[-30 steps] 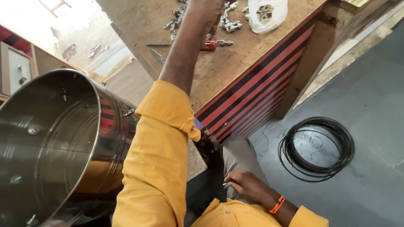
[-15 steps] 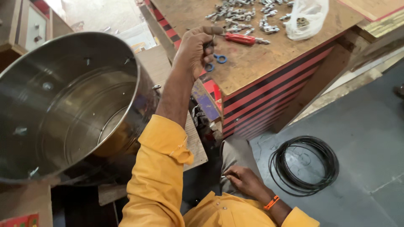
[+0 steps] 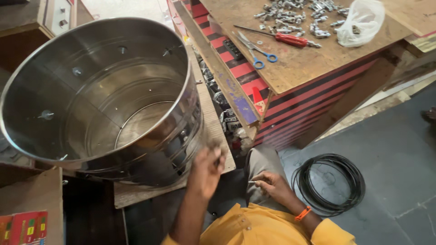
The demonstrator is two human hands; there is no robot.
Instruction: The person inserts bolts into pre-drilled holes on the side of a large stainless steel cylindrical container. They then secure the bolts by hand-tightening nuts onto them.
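Stainless steel is filling the left half of the view: a big, round, shiny steel drum [image 3: 97,97] is lying tilted on a worn wooden board [image 3: 209,131], its open mouth facing up toward ten o'clock, with small bolts poking through holes in its wall. It is looking thin-walled and stiff, probably light for its bulk but awkward, slick on the polished skin and likely sharp along the rolled rim; the rim at two points, or a flat palm against the ribbed outer wall, is seeming the safest place to take hold. At the drum's seven o'clock a brown cardboard box with a red and yellow label [image 3: 27,213] is sitting on the floor.

The left hand [image 3: 206,170] is rising at the drum's five o'clock, just beside the lower wall, fingers curled inward; it is blurred, so whether it is pinching something small I cannot tell. At its three o'clock the right hand [image 3: 270,183] is resting by the knee, fingers closed on a thin, pale pin-like piece, too small to name.

Farther right, at the right hand's three o'clock, a coil of black cable [image 3: 329,181] is lying on the grey floor. Up at twelve to one o'clock, the chipboard bench with red and black striped sides [image 3: 313,68] is carrying blue-handled scissors [image 3: 259,52], a red-handled screwdriver [image 3: 284,38], a scatter of metal fittings [image 3: 295,16] and a white plastic bag [image 3: 361,22].
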